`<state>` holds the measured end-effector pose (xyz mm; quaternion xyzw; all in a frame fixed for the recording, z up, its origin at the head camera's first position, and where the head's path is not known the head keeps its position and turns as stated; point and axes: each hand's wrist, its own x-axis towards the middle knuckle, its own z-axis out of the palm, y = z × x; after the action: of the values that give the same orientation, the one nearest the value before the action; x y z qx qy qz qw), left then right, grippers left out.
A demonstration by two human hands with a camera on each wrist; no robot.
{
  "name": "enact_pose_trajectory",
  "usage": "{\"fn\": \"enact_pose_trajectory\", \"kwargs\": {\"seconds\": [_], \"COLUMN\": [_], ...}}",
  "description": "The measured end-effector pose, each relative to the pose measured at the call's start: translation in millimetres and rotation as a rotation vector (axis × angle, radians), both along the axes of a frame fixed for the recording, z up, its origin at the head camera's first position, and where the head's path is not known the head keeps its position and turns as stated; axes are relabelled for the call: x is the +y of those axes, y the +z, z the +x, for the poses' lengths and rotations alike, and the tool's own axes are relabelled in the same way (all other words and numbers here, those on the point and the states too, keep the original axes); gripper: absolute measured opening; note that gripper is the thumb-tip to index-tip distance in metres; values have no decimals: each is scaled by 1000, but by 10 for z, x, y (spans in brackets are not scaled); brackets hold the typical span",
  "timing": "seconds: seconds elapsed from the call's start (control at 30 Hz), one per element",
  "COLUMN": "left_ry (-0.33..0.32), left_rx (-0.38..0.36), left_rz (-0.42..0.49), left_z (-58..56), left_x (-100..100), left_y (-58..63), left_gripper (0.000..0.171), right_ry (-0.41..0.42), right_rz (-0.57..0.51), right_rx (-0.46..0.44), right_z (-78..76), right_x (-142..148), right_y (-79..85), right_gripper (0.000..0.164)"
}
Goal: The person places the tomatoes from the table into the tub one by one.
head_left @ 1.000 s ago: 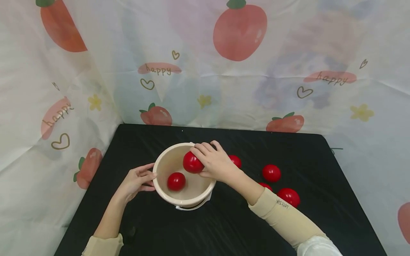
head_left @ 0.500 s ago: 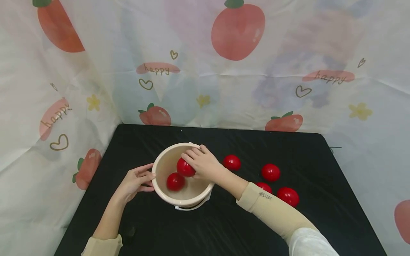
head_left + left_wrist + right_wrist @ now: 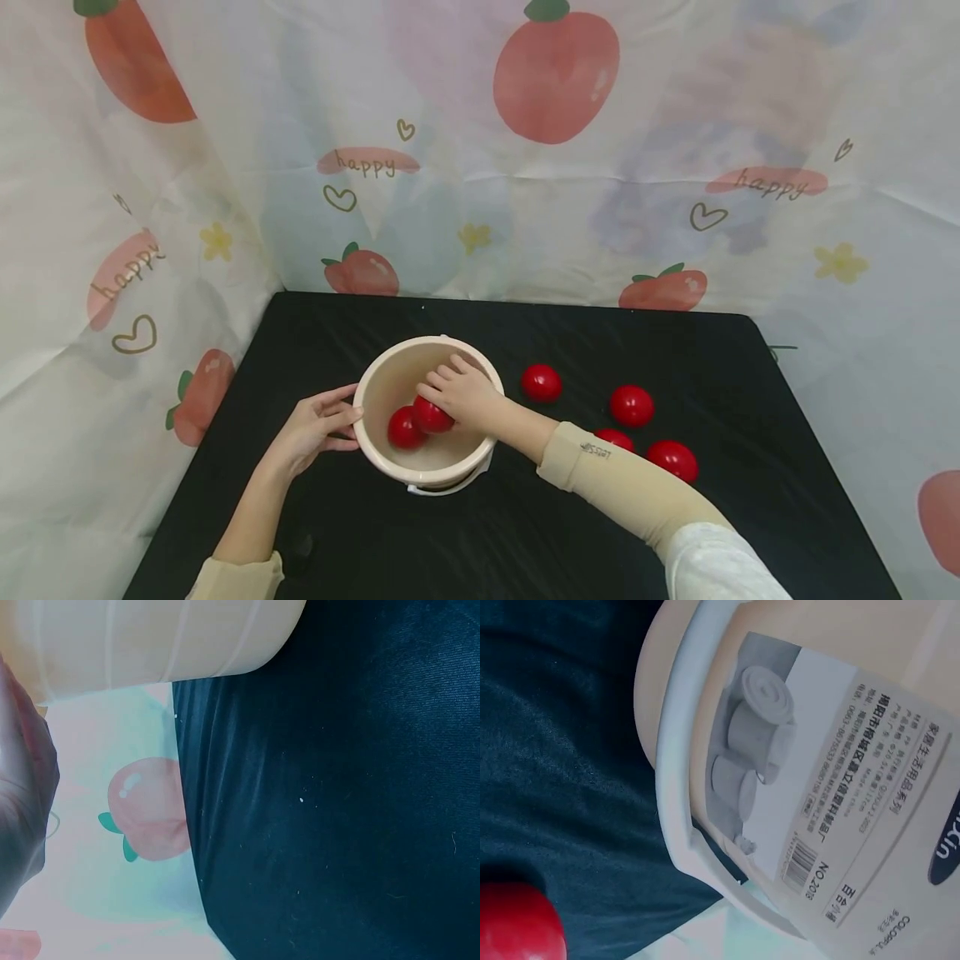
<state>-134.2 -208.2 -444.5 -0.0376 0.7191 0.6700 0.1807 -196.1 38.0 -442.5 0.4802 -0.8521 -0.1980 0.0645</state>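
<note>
A cream bucket (image 3: 375,454) stands on the black-covered table, its mouth facing me. My left hand (image 3: 318,429) holds the bucket's left rim, with the thumb at the edge and the fingers along the outside; the left wrist view shows part of that hand (image 3: 22,780) beside the wall. Inside the bucket, my right hand (image 3: 468,400) grips a shiny red ball (image 3: 432,416), its fingers over the top. Another red ball (image 3: 406,428) lies at the bottom, against the held one or very close to it. In the right wrist view the bucket wall hides the right hand.
Right of the bucket lie several red balls: one near it (image 3: 542,382), one farther right (image 3: 632,406), one nearer me (image 3: 672,461), and one partly behind the sleeve (image 3: 615,439). The bucket's white handle (image 3: 676,780) hangs down its outside. A printed cloth (image 3: 555,217) backs the table.
My right hand has moved down and slightly left into the bucket, carrying the red ball from near the rim to beside the other ball. The left hand has stayed at the rim.
</note>
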Motion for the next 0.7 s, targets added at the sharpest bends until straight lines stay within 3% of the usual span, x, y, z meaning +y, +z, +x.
{"fn": "enact_pose_trajectory", "kwargs": {"seconds": [0.27, 0.5, 0.7], "left_ry": [5, 8, 4], "left_rx": [-6, -10, -6], "left_rz": [-9, -5, -4], "left_z": [5, 6, 8], "left_x": [7, 8, 11], "left_y": [-4, -5, 4], "left_gripper": [59, 59, 59], "right_ry": [-60, -86, -142], "right_rz": [227, 291, 412], "right_rx": [-32, -31, -60], "right_z": [37, 78, 78], "right_x": [-36, -41, -103], "right_y": [1, 32, 41], "right_gripper": [79, 74, 75]}}
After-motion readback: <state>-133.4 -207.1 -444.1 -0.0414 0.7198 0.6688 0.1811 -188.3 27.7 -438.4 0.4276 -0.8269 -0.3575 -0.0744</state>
